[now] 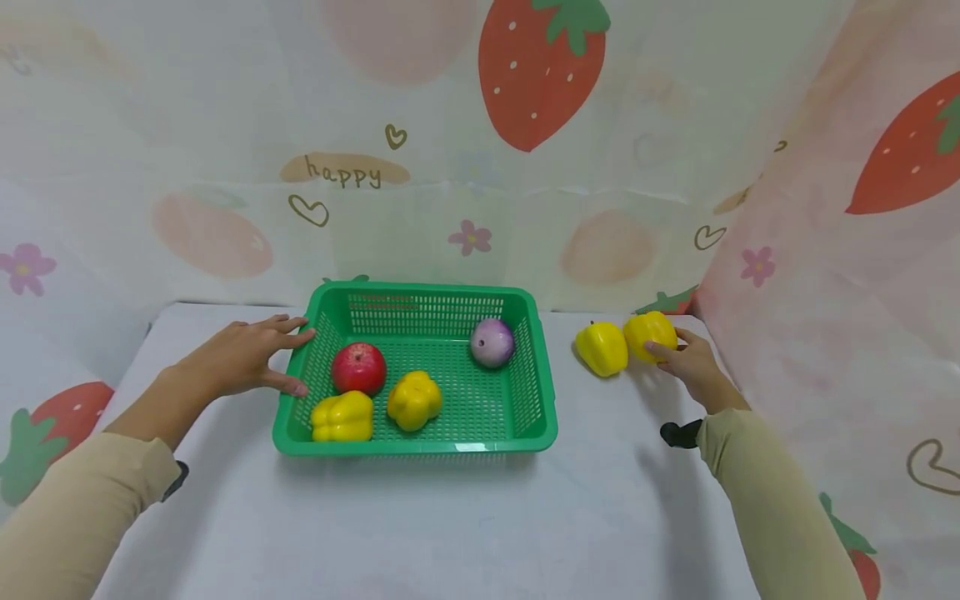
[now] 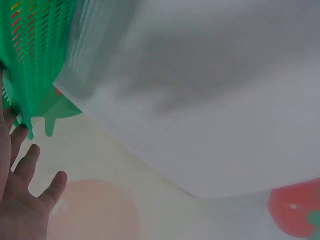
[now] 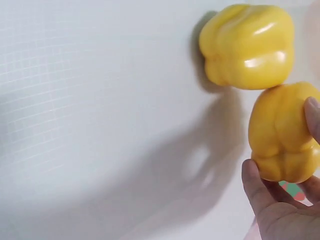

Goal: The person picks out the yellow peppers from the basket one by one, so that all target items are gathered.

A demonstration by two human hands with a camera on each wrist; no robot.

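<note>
My right hand (image 1: pixel 697 367) grips a yellow bell pepper (image 1: pixel 651 337) at the back right of the table, thumb on one side and fingers on the other. In the right wrist view this pepper (image 3: pixel 282 132) overlaps the edge of a second yellow bell pepper (image 3: pixel 247 47), which lies on the cloth. My left hand (image 1: pixel 240 354) rests with spread fingers at the left rim of a green plastic basket (image 1: pixel 416 447). Inside the basket are two yellow bell peppers (image 1: pixel 415 401), a red round fruit (image 1: pixel 359 368) and a purple-and-white round vegetable (image 1: pixel 492 342).
A white cloth (image 1: pixel 480 525) covers the table. Behind it and at the sides hangs a printed curtain (image 1: pixel 450 208) with strawberries, hearts and flowers. The basket's right wall (image 1: pixel 534 375) stands between its contents and the peppers on the right.
</note>
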